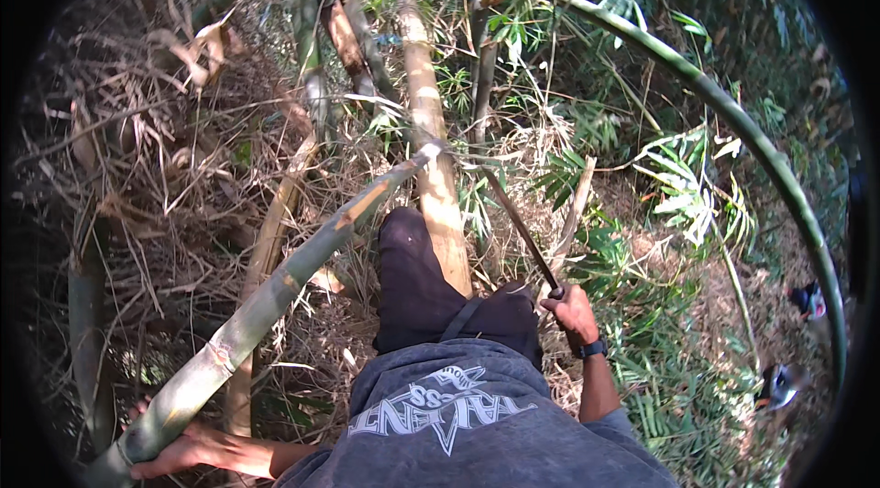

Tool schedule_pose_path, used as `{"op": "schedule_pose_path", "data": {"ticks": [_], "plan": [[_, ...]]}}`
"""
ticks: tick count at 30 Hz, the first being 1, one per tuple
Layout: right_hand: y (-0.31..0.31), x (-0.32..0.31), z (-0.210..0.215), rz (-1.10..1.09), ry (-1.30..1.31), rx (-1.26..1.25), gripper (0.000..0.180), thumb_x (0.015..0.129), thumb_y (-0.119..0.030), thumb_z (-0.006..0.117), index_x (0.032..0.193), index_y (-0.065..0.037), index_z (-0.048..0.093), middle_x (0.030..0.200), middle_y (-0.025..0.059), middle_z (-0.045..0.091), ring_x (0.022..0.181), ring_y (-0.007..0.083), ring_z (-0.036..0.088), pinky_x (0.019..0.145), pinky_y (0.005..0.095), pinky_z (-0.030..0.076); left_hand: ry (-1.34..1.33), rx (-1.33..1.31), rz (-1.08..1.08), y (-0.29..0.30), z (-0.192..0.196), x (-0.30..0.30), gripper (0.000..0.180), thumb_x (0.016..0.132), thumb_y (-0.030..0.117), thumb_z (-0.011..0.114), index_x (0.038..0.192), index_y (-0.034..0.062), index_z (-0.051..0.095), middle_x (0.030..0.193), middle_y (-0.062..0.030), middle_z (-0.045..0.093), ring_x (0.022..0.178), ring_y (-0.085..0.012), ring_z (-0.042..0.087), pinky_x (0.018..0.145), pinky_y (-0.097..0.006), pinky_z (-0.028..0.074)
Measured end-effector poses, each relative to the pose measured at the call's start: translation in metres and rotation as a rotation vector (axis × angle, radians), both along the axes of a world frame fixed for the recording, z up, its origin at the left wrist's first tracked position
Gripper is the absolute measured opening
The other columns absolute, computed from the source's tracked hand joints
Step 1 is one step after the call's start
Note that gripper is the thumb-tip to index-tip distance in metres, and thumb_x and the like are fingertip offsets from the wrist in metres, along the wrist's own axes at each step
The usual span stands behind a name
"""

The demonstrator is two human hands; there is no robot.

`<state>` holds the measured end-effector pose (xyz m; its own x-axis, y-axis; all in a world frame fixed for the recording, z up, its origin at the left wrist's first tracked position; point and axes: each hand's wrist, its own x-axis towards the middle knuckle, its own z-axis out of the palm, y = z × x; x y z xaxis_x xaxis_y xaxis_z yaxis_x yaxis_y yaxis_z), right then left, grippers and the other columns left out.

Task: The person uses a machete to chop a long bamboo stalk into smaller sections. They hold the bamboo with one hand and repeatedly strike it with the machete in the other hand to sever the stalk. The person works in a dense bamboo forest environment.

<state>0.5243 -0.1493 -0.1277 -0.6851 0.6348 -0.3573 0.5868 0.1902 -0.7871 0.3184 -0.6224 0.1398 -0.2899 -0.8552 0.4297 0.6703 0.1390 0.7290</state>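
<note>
A thick green bamboo pole (pixel 275 291) slants from the lower left up to the middle, its cut end near a standing yellowish bamboo stem (pixel 423 85). Around its lower end, my left hand (pixel 174 453) is closed, with the fingers partly hidden by the pole. On the right, my right hand (pixel 572 314) grips the handle of a machete (pixel 520 227). Its long dark blade points up and away, the tip close to the yellowish stem and apart from my left hand. A dark watch sits on my right wrist.
Several upright bamboo stems (pixel 307 39) stand ahead. A long green bamboo (pixel 724 103) arches over the right side. Dry twigs and dead leaves (pixel 174 158) pile up at left; leafy shoots (pixel 697 181) grow at right. Two small figures (pixel 779 387) show at the far right edge.
</note>
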Motion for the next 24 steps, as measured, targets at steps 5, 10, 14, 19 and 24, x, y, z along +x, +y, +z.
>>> {"op": "schedule_pose_path", "data": {"ticks": [5,10,14,19,24], "plan": [[-0.021,-0.005,-0.028,-0.131,0.100,0.134,0.033,0.077,-0.024,0.071,0.089,0.004,0.059,0.065,0.0148,0.060,0.060,0.0238,0.054,0.060,0.0378,0.045,-0.016,-0.081,-0.050,-0.015,-0.006,-0.011,0.076,0.093,0.058,0.034,0.117,-0.0129,0.046,0.100,-0.0261,0.060,0.091,-0.0375,0.063,0.085,-0.047,0.054],[-0.036,-0.084,-0.018,-0.167,0.186,0.036,0.037,0.078,-0.024,0.071,0.094,0.007,0.061,0.085,0.0207,0.066,0.078,0.0260,0.065,0.073,0.0357,0.050,-0.148,-0.054,0.026,0.030,0.012,-0.008,0.067,0.095,0.051,0.037,0.109,-0.0133,0.052,0.100,-0.0262,0.061,0.094,-0.0345,0.063,0.086,-0.043,0.055],[-0.042,-0.146,-0.020,-0.098,0.146,0.060,0.038,0.078,-0.025,0.069,0.094,0.008,0.061,0.084,0.0228,0.066,0.078,0.0296,0.065,0.074,0.0382,0.051,-0.244,-0.190,0.094,0.037,0.010,0.001,0.062,0.095,0.044,0.041,0.111,-0.0153,0.053,0.109,-0.0270,0.060,0.100,-0.0330,0.062,0.090,-0.043,0.051],[-0.038,-0.188,-0.054,-0.082,-0.006,0.167,0.034,0.078,-0.022,0.066,0.092,0.008,0.061,0.086,0.0283,0.065,0.084,0.0402,0.065,0.076,0.0433,0.051,-0.123,-0.075,-0.353,0.001,-0.012,-0.002,0.055,0.092,0.032,0.045,0.122,-0.0140,0.048,0.124,-0.0259,0.053,0.116,-0.0328,0.054,0.104,-0.043,0.038],[-0.045,-0.215,-0.072,-0.051,0.064,0.108,0.026,0.075,-0.018,0.059,0.081,0.007,0.062,0.078,0.0279,0.064,0.081,0.0407,0.065,0.075,0.0451,0.051,-0.381,-0.460,-0.051,-0.014,-0.007,0.007,0.059,0.094,0.038,0.046,0.126,-0.0115,0.047,0.132,-0.0252,0.047,0.117,-0.0316,0.052,0.104,-0.041,0.037]]}}
